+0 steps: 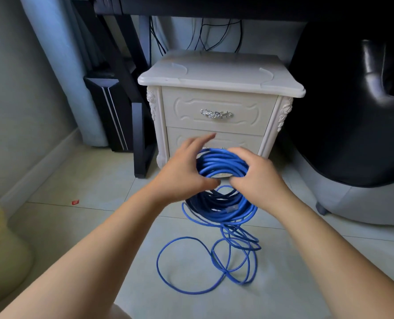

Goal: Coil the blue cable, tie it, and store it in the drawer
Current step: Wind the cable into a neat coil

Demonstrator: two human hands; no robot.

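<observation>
A long blue cable [221,163] is partly wound into a thick coil held in the air in front of a white nightstand [216,72]. My right hand [258,176] grips the right side of the coil, fingers curled round the bundle. My left hand [186,166] is against the coil's left side, thumb under it and fingers stretched out toward the lower drawer. More loops hang below the hands and loose loops [205,259] lie spread on the tiled floor. The upper drawer [216,113] with a silver handle is closed; the lower drawer is partly hidden by my hands.
A black desk frame [140,125] and a dark computer case [108,111] stand left of the nightstand. A black and grey chair [357,134] fills the right. A pale bin [2,256] sits at the lower left. A small red scrap [75,202] lies on the floor.
</observation>
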